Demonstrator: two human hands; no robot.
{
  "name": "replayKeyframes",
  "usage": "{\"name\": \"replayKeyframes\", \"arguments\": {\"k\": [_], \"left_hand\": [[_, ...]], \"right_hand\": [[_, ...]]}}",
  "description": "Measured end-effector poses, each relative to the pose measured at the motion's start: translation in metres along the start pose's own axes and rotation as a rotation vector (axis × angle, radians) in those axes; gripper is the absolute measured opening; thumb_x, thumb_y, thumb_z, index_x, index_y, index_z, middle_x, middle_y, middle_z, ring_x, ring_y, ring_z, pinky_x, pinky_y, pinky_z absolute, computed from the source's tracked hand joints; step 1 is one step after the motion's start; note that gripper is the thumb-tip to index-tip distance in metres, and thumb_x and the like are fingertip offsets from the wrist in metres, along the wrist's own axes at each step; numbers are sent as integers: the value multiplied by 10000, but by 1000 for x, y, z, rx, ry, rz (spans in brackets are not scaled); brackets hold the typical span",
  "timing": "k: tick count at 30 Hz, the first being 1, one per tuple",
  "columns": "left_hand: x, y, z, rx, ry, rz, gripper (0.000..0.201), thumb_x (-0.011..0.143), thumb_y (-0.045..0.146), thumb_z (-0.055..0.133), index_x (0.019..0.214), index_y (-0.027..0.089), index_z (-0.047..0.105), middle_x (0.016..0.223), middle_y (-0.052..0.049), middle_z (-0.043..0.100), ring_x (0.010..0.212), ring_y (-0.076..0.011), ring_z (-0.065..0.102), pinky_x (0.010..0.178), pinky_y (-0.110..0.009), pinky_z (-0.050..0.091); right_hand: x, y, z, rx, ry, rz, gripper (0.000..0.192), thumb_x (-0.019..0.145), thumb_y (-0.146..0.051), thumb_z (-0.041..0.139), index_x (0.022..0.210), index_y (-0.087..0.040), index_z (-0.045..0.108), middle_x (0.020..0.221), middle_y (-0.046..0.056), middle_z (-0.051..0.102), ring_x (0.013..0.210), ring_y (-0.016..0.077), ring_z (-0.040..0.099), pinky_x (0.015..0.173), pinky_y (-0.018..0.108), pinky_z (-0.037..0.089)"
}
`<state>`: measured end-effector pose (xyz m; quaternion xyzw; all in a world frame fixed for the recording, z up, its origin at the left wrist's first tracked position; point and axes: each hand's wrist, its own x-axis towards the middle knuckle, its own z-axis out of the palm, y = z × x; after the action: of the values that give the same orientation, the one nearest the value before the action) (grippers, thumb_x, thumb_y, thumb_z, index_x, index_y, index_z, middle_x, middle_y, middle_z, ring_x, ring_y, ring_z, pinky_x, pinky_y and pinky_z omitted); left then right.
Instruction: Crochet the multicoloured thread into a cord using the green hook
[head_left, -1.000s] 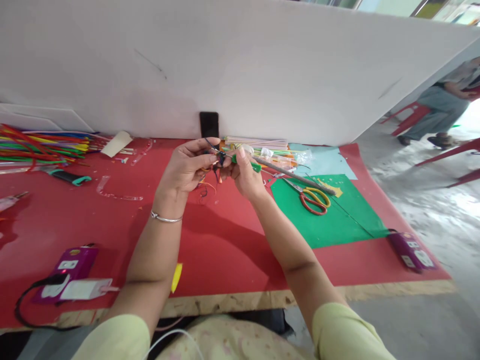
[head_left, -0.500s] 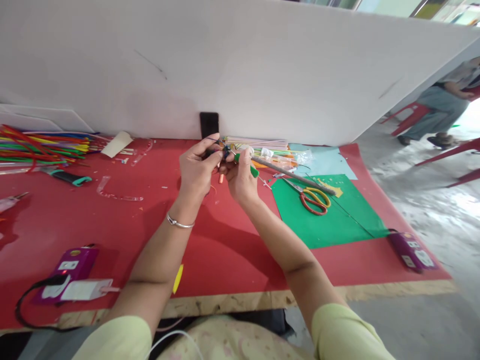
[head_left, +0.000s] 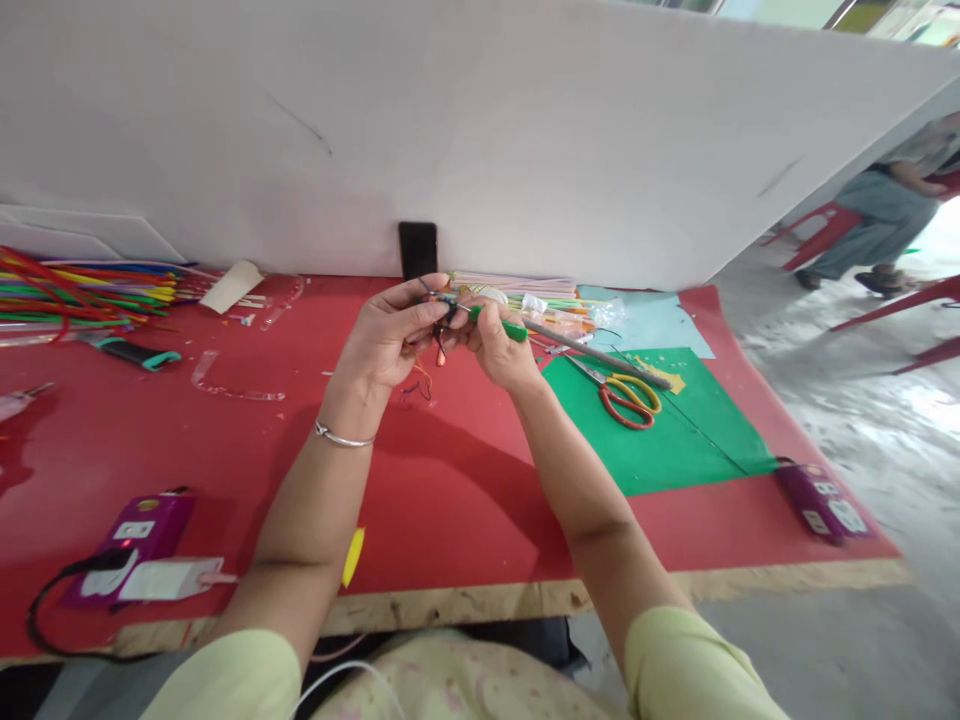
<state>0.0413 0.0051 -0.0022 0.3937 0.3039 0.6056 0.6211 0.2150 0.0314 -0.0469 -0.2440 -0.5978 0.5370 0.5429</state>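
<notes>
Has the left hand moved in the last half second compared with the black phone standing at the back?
Yes. The left hand has dropped slightly and shifted left, away from the black phone; it holds the small dark piece against the right hand.

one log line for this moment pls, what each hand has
left hand: pinches small dark bundle of threads | right hand: grips green-handled tool, tip at bundle | both raised over red table | scissors lie on green sheet

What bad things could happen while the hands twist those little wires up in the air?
The left hand and right hand pinch a small wire bundle above the table, so loose strands might slip out and drop. The green tool sits right by the fingertips and could poke them. The scissors lie close to the right forearm and could get knocked.
</notes>
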Motion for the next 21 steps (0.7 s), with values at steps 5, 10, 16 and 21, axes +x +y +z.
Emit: {"name": "replayKeyframes", "arguments": {"k": [5, 10, 16, 21], "left_hand": [[0, 2, -5, 21, 3, 1, 358, 635, 79, 935, 968, 208, 917, 562, 66, 608, 438, -28, 311, 431, -186, 258], [0, 7, -4, -33, -29, -140, 306, 623, 103, 881, 917, 186, 900, 602, 15, 666, 449, -25, 313, 429, -160, 236], [1, 12, -4, -44, -54, -204, 297, 612, 89, 820, 891, 176, 875, 642, -10, 683, 456, -26, 318, 429, -136, 223], [0, 13, -4, -41, -47, -202, 298, 599, 87, 822, 877, 176, 882, 601, 17, 625, 445, -22, 308, 418, -125, 228]], "right_hand": [[-2, -5, 1, -22, -80, -68, 730, 934, -963, 678, 889, -240, 769, 1065, 69, 700, 810, 160, 702, 653, 291, 621], [-2, -12, -5, -223, -26, -266, 718, 976, -923, 671, 878, -228, 820, 1203, 110, 637, 962, 201, 658, 787, 350, 657], [-3, -15, -11, -348, -53, -391, 667, 1032, -859, 646, 944, -234, 864, 1280, 142, 610, 1259, 312, 637, 1012, 487, 667], [-2, -18, -15, -412, -59, -407, 681, 1018, -893, 633, 960, -254, 862, 1305, 131, 593, 1326, 331, 620, 1080, 514, 632]]}}
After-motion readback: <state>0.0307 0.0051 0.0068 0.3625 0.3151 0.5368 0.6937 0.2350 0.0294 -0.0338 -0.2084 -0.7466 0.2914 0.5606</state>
